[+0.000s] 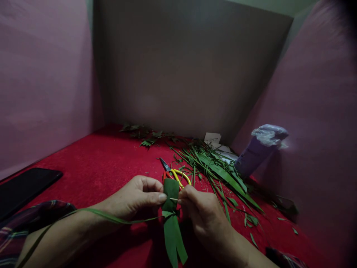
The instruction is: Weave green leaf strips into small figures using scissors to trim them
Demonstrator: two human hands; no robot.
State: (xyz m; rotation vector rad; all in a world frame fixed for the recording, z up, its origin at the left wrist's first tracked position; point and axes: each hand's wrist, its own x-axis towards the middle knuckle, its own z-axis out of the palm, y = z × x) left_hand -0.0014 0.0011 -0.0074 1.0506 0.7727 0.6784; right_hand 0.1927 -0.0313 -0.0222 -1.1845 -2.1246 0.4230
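My left hand point(142, 195) pinches the left edge of a folded green leaf strip point(171, 188) between thumb and finger. Below the fold, the strip hangs down in two tails. My right hand point(200, 204) is closed at its right side, holding a thin pale stick point(173, 199) that lies across the leaf; whether its tip pierces the leaf I cannot tell. A long narrow leaf strand point(111, 217) runs from the strip's middle over my left forearm. Just behind the leaf lie scissors point(169, 169) with red and yellow handles, partly hidden.
On the red cloth point(92, 160), a heap of long green leaves point(220, 171) and scraps spreads to the right. A purple container point(255, 152) with plastic film stands behind it, near white papers point(213, 138). Leafy sprigs point(147, 141) lie at the back. A black phone-like slab point(28, 188) is at left.
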